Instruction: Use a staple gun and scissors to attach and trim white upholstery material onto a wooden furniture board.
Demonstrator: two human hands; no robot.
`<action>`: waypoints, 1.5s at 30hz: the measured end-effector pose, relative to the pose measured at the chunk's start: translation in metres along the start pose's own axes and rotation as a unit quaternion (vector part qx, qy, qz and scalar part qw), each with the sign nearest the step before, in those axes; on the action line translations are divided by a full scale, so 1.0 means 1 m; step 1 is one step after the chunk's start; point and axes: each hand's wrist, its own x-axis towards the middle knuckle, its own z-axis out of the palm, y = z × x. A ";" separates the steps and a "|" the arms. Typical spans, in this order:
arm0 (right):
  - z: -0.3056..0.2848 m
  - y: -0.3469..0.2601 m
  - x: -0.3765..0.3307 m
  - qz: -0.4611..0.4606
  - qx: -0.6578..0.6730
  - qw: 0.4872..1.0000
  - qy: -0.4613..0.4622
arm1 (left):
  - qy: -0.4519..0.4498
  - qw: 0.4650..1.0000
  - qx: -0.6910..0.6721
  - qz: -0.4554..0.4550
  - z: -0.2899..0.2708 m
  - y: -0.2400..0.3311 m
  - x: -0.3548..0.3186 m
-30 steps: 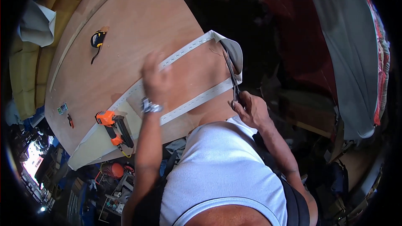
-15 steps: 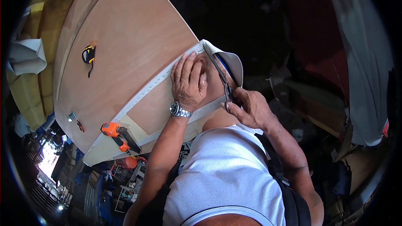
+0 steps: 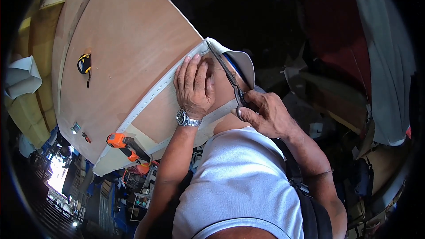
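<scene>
Held in my right hand (image 3: pixel 270 114) is a pair of dark scissors (image 3: pixel 231 76), its blades lying along the white fabric (image 3: pixel 242 59) that folds over the corner of a wooden panel (image 3: pixel 128 53). Fingers stretched out, my left hand (image 3: pixel 195 87) lies flat by the panel's edge, just left of the blades, with a watch (image 3: pixel 187 118) on its wrist. A row of staples runs along the white strip (image 3: pixel 148 96) beside that hand. The tip of the blades reaches close to the corner; whether they are parted is hard to see.
An orange and black staple gun (image 3: pixel 127 146) lies on the panel's near left edge. Farther left are a yellow and black tape measure (image 3: pixel 84 64) and a small red tool (image 3: pixel 86 135). Grey cloth (image 3: pixel 385 62) hangs at the right; yellow foam (image 3: pixel 37 62) stands at the far left.
The view has shifted a little, so the panel and tools appear slightly farther left. Both hands keep nearly the same places, the right still on the scissors.
</scene>
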 end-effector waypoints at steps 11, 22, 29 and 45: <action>0.004 -0.001 -0.003 -0.010 0.138 0.990 0.004 | 0.003 1.000 -0.007 0.006 -0.001 0.000 0.000; 0.010 0.010 0.001 -0.002 0.473 0.881 0.008 | 0.044 0.998 -0.026 0.022 -0.002 0.001 0.002; 0.002 0.044 -0.065 -0.042 0.518 0.854 -0.026 | 0.092 0.992 -0.088 -0.005 -0.001 0.002 0.003; -0.165 0.016 -0.125 -0.125 -0.213 0.961 0.123 | 0.054 0.968 0.075 -0.232 0.017 0.090 0.095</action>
